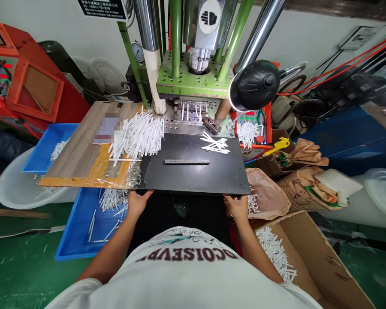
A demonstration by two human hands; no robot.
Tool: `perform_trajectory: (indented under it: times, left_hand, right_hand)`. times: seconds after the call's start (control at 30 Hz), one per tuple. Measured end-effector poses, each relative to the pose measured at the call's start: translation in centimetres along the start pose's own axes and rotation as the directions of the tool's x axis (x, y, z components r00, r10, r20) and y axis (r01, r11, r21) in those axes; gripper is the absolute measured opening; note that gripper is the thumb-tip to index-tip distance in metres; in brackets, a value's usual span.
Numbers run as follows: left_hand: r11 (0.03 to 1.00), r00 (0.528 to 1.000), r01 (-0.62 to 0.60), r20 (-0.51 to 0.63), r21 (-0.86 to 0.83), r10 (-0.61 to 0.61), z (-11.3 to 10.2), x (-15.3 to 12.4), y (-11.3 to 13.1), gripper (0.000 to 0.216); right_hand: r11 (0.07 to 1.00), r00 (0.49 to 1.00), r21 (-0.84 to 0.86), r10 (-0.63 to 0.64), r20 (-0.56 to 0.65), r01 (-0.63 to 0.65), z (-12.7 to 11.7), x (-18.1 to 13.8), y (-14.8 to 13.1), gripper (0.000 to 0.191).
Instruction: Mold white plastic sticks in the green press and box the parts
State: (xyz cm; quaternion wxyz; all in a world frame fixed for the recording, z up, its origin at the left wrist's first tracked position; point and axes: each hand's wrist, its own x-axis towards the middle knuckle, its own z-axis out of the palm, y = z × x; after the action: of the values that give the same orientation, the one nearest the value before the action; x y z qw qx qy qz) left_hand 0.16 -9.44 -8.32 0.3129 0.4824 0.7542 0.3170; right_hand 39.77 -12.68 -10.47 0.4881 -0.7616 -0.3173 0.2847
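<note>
My left hand (139,204) and my right hand (236,207) both grip the front edge of a black metal plate (218,178). A steel bar (187,162) lies mid-plate, and a small bunch of white plastic sticks (215,143) lies beyond it. A larger heap of white sticks (138,139) sits on a wood-grain board (73,150) to the left. Beyond the plate stands a metal mould (190,110) under a green press (193,81). Another person's forearm (223,110) reaches in beside a dark tool (211,125), partly hidden by a black lamp (255,85).
Blue crates (86,227) holding white sticks stand left and below the plate. A white basin (19,184) sits far left. A cardboard box (309,262) of white sticks is at lower right, with paper sacks (305,189) beyond it. A red control box (254,124) stands right of the press.
</note>
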Motion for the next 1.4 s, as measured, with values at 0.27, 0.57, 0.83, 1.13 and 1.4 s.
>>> perform_trajectory:
  times: [0.27,0.57,0.83,1.13,1.4]
  left_hand:
    - [0.993,0.998,0.047,-0.032,-0.106,-0.051,0.1,-0.5,0.2,0.060]
    - [0.961,0.991,0.098,-0.063,-0.258,-0.117,0.3,-0.9,0.0,0.056]
    - [0.945,0.989,0.038,-0.122,-0.324,-0.082,0.7,-0.5,-0.9,0.051]
    - [0.979,0.997,0.004,-0.076,-0.203,-0.020,0.7,-0.5,-0.2,0.054]
    - [0.964,0.910,-0.084,0.415,0.251,-0.028,-9.7,-0.6,1.2,0.045]
  right_hand:
    - [0.998,1.000,-0.056,-0.011,-0.020,0.010,-0.5,-0.1,0.6,0.083]
    - [0.993,0.998,-0.106,-0.061,-0.003,0.060,-1.0,-0.1,0.6,0.090]
    - [0.993,0.998,-0.111,-0.042,-0.038,0.038,-0.8,-0.2,0.4,0.089]
    - [0.999,0.999,-0.031,-0.024,-0.029,0.023,0.0,0.0,0.7,0.093]
    - [0.986,0.984,0.008,-0.163,-0.076,0.164,-6.6,2.6,-0.5,0.078]
